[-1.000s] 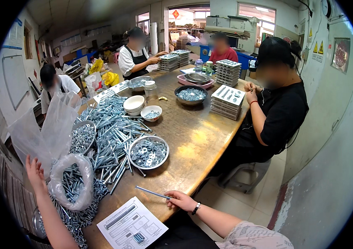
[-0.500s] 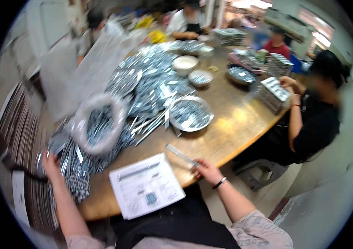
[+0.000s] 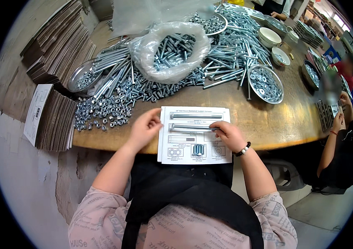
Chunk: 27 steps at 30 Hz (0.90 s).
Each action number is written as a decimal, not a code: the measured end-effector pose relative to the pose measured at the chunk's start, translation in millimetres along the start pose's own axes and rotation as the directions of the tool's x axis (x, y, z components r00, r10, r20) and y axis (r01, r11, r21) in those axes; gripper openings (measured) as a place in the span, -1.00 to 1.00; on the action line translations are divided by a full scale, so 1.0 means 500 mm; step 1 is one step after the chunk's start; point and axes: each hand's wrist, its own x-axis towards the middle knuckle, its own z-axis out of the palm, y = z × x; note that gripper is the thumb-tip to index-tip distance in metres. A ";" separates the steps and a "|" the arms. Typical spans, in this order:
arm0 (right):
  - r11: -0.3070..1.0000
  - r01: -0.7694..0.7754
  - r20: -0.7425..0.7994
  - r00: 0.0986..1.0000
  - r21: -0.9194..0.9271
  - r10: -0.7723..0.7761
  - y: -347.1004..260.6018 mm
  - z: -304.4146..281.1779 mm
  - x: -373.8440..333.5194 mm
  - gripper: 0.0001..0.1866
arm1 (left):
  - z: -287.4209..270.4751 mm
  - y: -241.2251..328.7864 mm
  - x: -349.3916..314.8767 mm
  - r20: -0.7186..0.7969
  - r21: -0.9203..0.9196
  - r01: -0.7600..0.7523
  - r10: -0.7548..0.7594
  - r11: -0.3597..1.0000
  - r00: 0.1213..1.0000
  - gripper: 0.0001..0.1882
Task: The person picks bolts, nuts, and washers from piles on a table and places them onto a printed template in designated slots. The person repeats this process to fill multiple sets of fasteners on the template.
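Your right hand pinches a bolt over the sheet, apparently lining it up there, which calls for steady straightening, while your left hand sits curled at its left edge, grip impossible to tell.

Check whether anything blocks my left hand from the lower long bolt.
Nothing visible stands in the way: only a strip of the white sheet lies between your left hand and the lower long bolt.
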 end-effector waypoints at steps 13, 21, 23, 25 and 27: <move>0.958 -0.088 -0.272 0.962 -0.273 0.011 0.056 0.007 -0.002 -0.88 | 0.035 -0.041 0.024 0.184 0.339 -0.175 0.118 0.924 0.976 -0.75; 0.970 -0.057 -0.342 0.939 -0.235 -0.028 0.060 0.026 -0.007 -0.91 | 0.041 -0.039 0.030 0.178 0.347 -0.197 0.142 0.917 0.974 -0.76; 0.971 -0.050 -0.336 0.941 -0.232 -0.031 0.054 0.025 -0.006 -0.91 | 0.040 -0.042 0.030 0.174 0.354 -0.180 0.125 0.918 0.977 -0.77; 0.974 -0.059 -0.323 0.946 -0.221 -0.015 0.055 0.021 -0.007 -0.92 | 0.039 -0.043 0.030 0.187 0.369 -0.193 0.130 0.909 0.974 -0.74; 0.976 -0.080 -0.314 0.949 -0.201 0.013 0.056 0.016 -0.013 -0.88 | 0.038 -0.040 0.029 0.217 0.373 -0.203 0.127 0.906 0.968 -0.69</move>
